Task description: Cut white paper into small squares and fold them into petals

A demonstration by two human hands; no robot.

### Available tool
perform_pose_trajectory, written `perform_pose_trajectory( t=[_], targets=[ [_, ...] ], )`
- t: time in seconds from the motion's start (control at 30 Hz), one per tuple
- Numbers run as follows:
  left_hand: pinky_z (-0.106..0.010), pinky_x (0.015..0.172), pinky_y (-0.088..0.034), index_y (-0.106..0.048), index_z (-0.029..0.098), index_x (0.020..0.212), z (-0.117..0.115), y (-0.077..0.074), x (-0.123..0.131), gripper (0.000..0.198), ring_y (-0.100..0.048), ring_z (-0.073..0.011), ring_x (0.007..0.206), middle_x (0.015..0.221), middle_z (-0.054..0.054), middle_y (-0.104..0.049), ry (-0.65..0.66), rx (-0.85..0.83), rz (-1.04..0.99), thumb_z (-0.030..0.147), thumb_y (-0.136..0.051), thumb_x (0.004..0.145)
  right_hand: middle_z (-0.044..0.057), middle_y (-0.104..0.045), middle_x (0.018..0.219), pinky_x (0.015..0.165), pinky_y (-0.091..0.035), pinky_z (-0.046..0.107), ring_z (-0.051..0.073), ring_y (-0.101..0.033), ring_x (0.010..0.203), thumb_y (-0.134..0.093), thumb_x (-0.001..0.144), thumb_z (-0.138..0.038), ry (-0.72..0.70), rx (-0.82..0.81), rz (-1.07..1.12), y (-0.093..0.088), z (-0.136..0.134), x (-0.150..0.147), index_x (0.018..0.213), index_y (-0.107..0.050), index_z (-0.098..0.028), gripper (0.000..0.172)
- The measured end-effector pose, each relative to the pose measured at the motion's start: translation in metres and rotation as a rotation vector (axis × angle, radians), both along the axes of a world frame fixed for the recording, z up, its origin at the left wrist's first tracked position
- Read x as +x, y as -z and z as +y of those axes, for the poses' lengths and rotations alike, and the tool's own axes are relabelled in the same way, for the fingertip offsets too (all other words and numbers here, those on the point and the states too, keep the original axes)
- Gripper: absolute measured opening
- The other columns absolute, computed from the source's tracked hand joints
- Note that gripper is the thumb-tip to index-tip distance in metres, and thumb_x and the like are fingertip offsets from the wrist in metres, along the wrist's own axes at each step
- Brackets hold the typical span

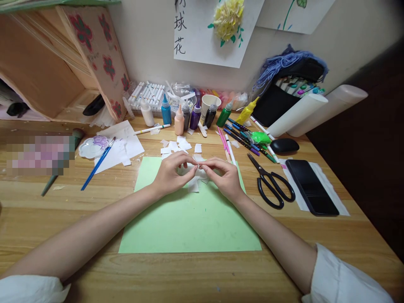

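My left hand (175,173) and my right hand (222,176) meet fingertip to fingertip above the far part of a green sheet of paper (189,223). Between them they pinch a small piece of white paper (198,165), mostly covered by the fingers. Under the hands, a few white paper scraps (193,186) lie on the green sheet. More torn white pieces (174,146) are scattered just beyond its far edge.
Paint bottles (179,120) and a paper cup (211,102) line the back. On the right are pens (241,136), black-handled scissors (270,185), a mouse (285,146) and a phone (312,187). A blue brush (98,164) and palette (90,148) lie left.
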State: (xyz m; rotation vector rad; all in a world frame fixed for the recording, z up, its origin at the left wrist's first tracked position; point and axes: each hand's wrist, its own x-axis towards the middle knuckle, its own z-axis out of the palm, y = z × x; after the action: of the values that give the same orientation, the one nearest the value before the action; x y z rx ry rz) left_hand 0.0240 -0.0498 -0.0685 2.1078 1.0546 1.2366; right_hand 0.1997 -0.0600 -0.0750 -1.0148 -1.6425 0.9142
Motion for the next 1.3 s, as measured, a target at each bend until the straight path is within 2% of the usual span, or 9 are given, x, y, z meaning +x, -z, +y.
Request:
perform_pose_trajectory(
  t=[0.4, 0.67, 1.3],
  targets=[
    [-0.025, 0.059, -0.041, -0.062, 0.016, 0.075, 0.0010, -0.0023, -0.0007, 0.006, -0.053, -0.0125, 0.067, 0.074, -0.004, -0.063, 0.010, -0.023, 0.030, 0.020, -0.059, 0.078, 0.005, -0.069, 0.085, 0.071, -0.049, 0.032, 0.016, -0.062, 0.076, -0.060, 0.082, -0.022, 0.001, 0.049, -0.056, -0.0002, -0.0015, -0.0002, 0.091, -0.072, -0.023, 0.015],
    [-0.025, 0.057, -0.042, -0.065, 0.017, 0.082, 0.0003, -0.0015, 0.0001, 0.008, -0.054, -0.0129, 0.067, 0.078, -0.006, -0.064, 0.011, -0.026, 0.016, 0.023, -0.061, 0.077, 0.005, -0.070, 0.086, 0.071, -0.050, 0.032, 0.017, -0.062, 0.077, -0.060, 0.082, -0.023, 0.031, 0.047, -0.061, -0.0003, -0.0018, 0.0001, 0.091, -0.072, -0.024, 0.015],
    [-0.025, 0.057, -0.041, -0.064, 0.016, 0.079, 0.0007, -0.0029, 0.0000, 0.007, -0.052, -0.0118, 0.064, 0.077, -0.006, -0.064, 0.024, -0.043, 0.015, 0.022, -0.060, 0.079, 0.005, -0.070, 0.086, 0.070, -0.050, 0.032, 0.017, -0.062, 0.076, -0.060, 0.081, -0.021, 0.023, 0.055, -0.062, -0.0005, -0.0018, -0.0003, 0.091, -0.072, -0.024, 0.016]
  ],
)
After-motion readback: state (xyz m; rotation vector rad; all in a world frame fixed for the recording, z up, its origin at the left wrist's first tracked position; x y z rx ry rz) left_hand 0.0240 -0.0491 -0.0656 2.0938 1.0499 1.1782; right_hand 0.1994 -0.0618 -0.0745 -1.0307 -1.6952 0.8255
